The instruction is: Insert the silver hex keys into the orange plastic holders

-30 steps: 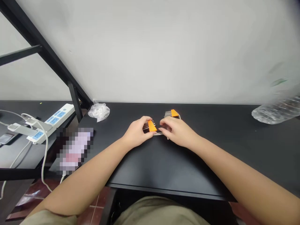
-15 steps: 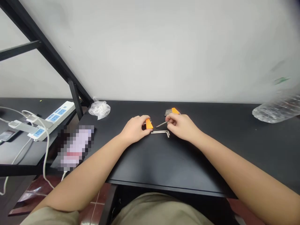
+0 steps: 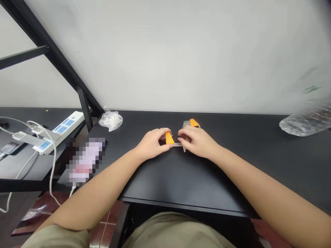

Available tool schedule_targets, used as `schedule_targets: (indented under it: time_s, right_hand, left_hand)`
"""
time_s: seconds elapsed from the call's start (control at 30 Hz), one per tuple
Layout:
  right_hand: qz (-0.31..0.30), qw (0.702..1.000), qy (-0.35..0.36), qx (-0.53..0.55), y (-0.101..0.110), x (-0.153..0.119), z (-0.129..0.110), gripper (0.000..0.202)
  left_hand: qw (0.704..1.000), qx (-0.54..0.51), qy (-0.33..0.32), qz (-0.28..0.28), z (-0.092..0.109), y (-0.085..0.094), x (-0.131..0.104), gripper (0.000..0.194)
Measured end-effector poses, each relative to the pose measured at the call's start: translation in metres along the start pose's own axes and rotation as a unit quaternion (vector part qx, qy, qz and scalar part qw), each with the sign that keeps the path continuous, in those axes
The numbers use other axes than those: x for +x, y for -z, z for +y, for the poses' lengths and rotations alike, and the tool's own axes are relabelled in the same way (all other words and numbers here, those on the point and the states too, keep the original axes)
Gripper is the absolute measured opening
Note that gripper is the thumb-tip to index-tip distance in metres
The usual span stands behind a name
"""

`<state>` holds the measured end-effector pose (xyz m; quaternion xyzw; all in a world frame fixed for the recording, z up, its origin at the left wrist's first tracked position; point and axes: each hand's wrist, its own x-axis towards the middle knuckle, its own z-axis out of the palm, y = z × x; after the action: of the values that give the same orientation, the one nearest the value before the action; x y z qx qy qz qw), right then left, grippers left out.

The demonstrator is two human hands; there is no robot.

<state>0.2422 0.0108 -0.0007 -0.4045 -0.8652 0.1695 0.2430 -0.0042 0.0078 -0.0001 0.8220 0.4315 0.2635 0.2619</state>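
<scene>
My left hand [image 3: 153, 144] is closed around an orange hex key holder [image 3: 169, 138], thumb along its near end and fingers over its far end. Thin metal shafts show on the holder's left side. Just right of it, my right hand [image 3: 198, 140] is curled with thumb and fingertips apart, and nothing is visible between them. Loose L-shaped hex keys [image 3: 178, 144] lie on the table beneath, their bent ends [image 3: 184, 149] partly covered by the right hand. Behind that hand sits a second orange holder [image 3: 193, 122] with several hex keys [image 3: 186, 123] in it.
All this is on a black table [image 3: 181, 182] against a pale wall. Crumpled clear plastic [image 3: 111, 120] lies at the back left, and a clear plastic wrap [image 3: 305, 119] at the right. A phone [image 3: 86, 160], cables and a white power strip [image 3: 62, 131] are on the left.
My right hand's fingers have parted, and the hex key they pinched is no longer visible. The orange holder in my left hand has shifted slightly right, closer to my right hand.
</scene>
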Motion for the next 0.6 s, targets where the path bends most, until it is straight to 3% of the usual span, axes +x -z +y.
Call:
schedule_targets:
  time_s: [0.17, 0.4, 0.5, 0.6]
  right_hand:
    - [0.044, 0.995, 0.000, 0.090, -0.017, 0.003, -0.014, 0.011]
    - [0.078, 0.993, -0.068, 0.056, -0.016, 0.003, -0.010, 0.018]
    - [0.053, 0.992, -0.115, 0.002, -0.004, 0.002, 0.004, 0.017]
    - [-0.022, 0.991, -0.122, -0.045, 0.006, 0.000, 0.014, 0.010]
  left_hand:
    - [1.000, -0.009, -0.027, -0.013, 0.007, -0.004, 0.000, 0.042]
    - [0.998, 0.061, -0.013, 0.000, 0.002, -0.004, 0.003, 0.042]
    - [0.996, 0.087, 0.005, 0.010, -0.003, -0.002, 0.003, 0.046]
    - [0.996, 0.082, 0.018, 0.028, -0.005, 0.000, 0.002, 0.048]
